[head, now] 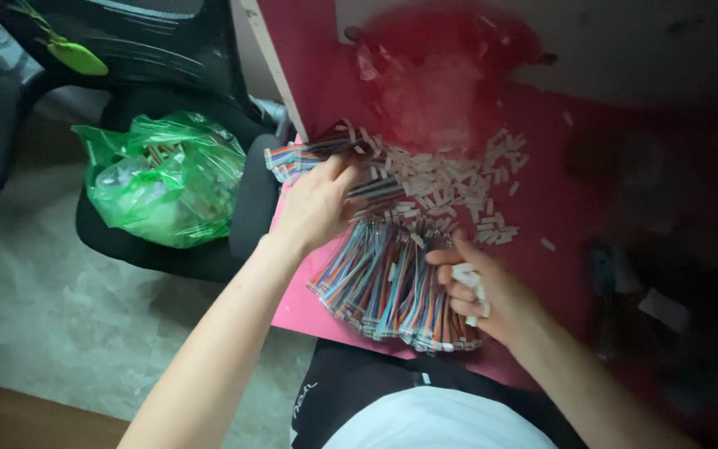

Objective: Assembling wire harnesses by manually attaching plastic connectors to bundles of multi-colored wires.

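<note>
Overhead, our left hand [319, 204] pinches a multicoloured wire bundle [392, 287] on the pink worktop [558, 208]; right hand [479, 291] clenches white connectors [469, 278]. Green plastic bag [164, 179] sits on the chair [251, 199] to the left.

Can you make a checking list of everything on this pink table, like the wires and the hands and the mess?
Surface: pink tabletop, its right part dark and blurred.
Job's things: pile of short multicoloured ribbon wire bundles near the front edge; more bundles by the left edge.
Clutter: scattered small white plastic connector pieces; a red see-through bag behind them.
Grippers: left hand rests on the wire bundles, fingers on one; right hand closed around several white pieces.
Cables: nothing seen apart from the wire bundles.
Surroundings: black office chair holding a green plastic bag; pale floor.
</note>
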